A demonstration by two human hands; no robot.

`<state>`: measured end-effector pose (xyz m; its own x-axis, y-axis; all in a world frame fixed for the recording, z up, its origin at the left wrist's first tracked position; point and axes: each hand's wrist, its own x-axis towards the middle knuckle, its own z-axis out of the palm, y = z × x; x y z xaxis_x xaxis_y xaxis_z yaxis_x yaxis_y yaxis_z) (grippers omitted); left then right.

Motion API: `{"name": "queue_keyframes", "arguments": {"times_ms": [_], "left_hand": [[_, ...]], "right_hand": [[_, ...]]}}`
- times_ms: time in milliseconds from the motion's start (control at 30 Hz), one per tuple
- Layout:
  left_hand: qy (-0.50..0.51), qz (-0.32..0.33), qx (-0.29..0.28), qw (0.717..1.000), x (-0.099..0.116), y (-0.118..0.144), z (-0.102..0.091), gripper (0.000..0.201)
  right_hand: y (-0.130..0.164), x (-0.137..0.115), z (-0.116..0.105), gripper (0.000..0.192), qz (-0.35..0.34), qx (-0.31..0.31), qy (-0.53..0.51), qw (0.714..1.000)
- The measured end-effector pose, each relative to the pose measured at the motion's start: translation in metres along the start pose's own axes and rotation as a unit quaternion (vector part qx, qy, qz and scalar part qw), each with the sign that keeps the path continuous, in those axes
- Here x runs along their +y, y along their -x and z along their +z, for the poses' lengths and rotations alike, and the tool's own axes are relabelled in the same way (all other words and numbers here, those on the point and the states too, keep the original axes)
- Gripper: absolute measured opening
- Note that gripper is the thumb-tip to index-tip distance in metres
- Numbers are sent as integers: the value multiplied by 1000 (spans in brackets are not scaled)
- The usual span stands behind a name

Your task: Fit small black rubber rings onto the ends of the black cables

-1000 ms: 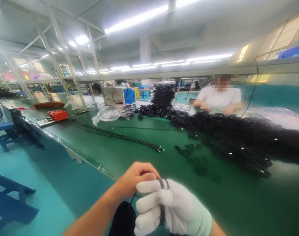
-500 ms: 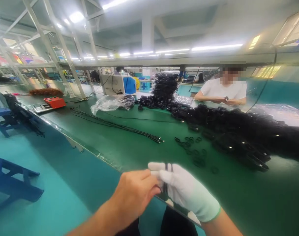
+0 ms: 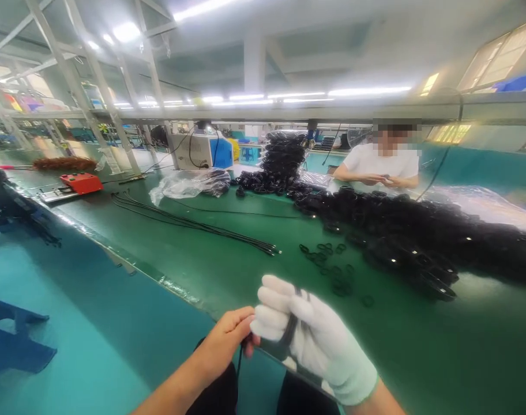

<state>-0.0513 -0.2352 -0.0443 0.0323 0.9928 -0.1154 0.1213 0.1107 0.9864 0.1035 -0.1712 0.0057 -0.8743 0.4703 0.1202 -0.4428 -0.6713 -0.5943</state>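
My right hand (image 3: 312, 340) wears a white glove and is half curled over the table's front edge. Black cable (image 3: 290, 329) is looped around its fingers and crosses the palm. Just left of the gloved fingertips, my bare left hand (image 3: 228, 340) has its fingers pinched together on the cable, and a thin black length of it hangs below toward my lap. What lies inside the pinch is mostly hidden. Beyond the hands, several small black rings (image 3: 334, 268) lie scattered on the green table (image 3: 194, 259). Several straight black cables (image 3: 198, 225) with metal ends lie to their left.
A long heap of coiled black cables (image 3: 401, 230) covers the right side. At the back stand a stack of black bundles (image 3: 284, 158), a plastic bag (image 3: 180, 184) and a white-and-blue machine (image 3: 202, 151). A red device (image 3: 81, 183) sits left. A co-worker (image 3: 379, 164) works opposite.
My left hand has moved slightly left and down from the glove, and the hanging cable now shows beneath it. The gloved hand has turned so more of its fingers show. The view has shifted slightly right.
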Motion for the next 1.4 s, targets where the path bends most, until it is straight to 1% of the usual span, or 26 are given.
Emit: {"name": "queue_keyframes", "arguments": {"times_ms": [100,167,200,267,333,433,500,533,567,600,633,667,700,767,800,867,933,1000,1067,1100,1133,1167,1233,1300,1333,1400], "left_hand": [[-74,-7,23,997,4,6,3,34],[-179,20,35,983,16,12,8,32],[-237,39,41,970,23,15,12,31],[-353,75,46,931,34,19,20,28],[-453,106,48,884,41,19,27,25],[-555,183,60,810,47,13,28,19],[-586,243,59,771,54,8,19,19],[-593,268,51,758,60,5,13,19],[-593,286,41,752,66,3,6,19],[-585,296,26,755,72,1,-1,19],[-567,295,7,769,77,-1,-8,18],[-536,283,-15,795,81,-4,-13,15],[-493,262,-38,829,83,-8,-17,13],[-372,202,-77,903,81,-16,-21,10],[-305,169,-86,933,77,-20,-20,10],[-182,105,-80,974,66,-26,-15,12],[-85,49,-72,993,54,-27,-8,17],[-40,13,-76,996,43,-22,1,21],[-75,-2,-75,994,35,-13,8,24],[-130,-1,-56,990,31,-9,11,26],[-203,-1,-24,979,28,-5,13,26],[-284,-6,15,959,25,-1,15,25],[-442,-38,82,892,22,6,20,23],[-550,-67,105,826,21,11,26,25],[-582,-65,106,804,21,14,29,26],[-617,-18,105,780,22,18,37,25]], "right_hand": [[0,-18,0,15,-49,33,-29,998],[0,-26,-2,16,-71,67,-7,995],[0,-29,-4,18,-80,85,10,993],[1,-30,-7,23,-88,120,45,988],[2,-28,-11,28,-85,149,72,982],[8,-20,-17,37,-52,183,113,975],[13,-14,-21,38,-3,163,139,977],[16,-11,-22,36,28,139,143,979],[19,-8,-23,35,59,110,138,982],[21,-4,-23,33,88,80,125,985],[22,0,-23,33,114,51,106,986],[22,4,-23,34,136,23,80,987],[22,8,-22,35,153,-1,50,987],[19,15,-21,35,177,-35,-14,983],[18,18,-19,36,179,-40,-42,982],[15,22,-16,39,158,-32,-73,984],[13,22,-13,38,113,-15,-79,990],[12,21,-13,33,55,2,-88,995],[12,17,-16,25,4,37,-91,995],[12,15,-20,24,-18,63,-86,994],[13,13,-23,26,-36,91,-76,992],[13,10,-27,29,-52,118,-61,990],[14,5,-34,34,-78,154,-38,984],[14,1,-40,33,-96,169,-27,981],[14,-1,-42,32,-102,174,-23,979],[14,-3,-46,32,-111,177,-14,978]]}}
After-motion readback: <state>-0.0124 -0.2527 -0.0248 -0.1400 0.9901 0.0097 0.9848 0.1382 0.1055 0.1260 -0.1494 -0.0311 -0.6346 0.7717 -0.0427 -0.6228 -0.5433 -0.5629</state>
